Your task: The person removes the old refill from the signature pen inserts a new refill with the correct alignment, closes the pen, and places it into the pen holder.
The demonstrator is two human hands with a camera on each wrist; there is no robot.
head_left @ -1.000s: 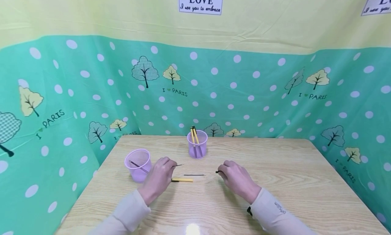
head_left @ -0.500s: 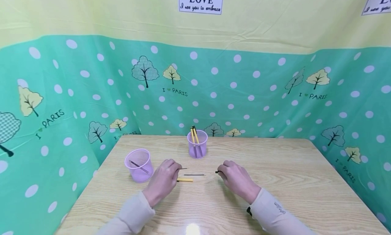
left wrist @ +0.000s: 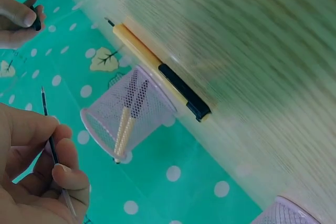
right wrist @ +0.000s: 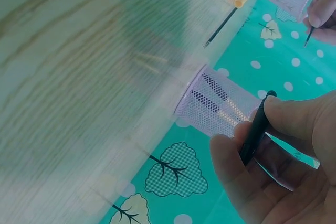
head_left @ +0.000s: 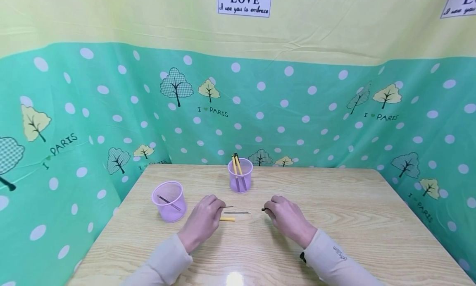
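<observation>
My left hand (head_left: 202, 220) pinches a thin dark pen refill (left wrist: 45, 102) between thumb and fingers, its pointed tip sticking out toward the right in the head view. To the right, my right hand (head_left: 288, 218) holds a short black pen barrel piece (right wrist: 255, 132) between thumb and fingers. Between the hands, a second refill (head_left: 236, 213) lies on the table. Close to the left hand lies a yellow pen barrel (head_left: 228, 219); its black clip (left wrist: 181, 88) shows in the left wrist view, while the left hand hides that end in the head view.
A purple mesh pen cup (head_left: 239, 186) at the back middle holds two yellow-and-black pens (head_left: 235, 165). Another purple mesh cup (head_left: 167, 215) stands at the left with a dark slim piece (head_left: 169, 202) inside. A patterned curtain (head_left: 282, 112) hangs behind the wooden table (head_left: 334, 195).
My left hand has shifted right and slightly toward me with the refill, covering more of the yellow barrel and uncovering the left cup. The right hand stays almost still.
</observation>
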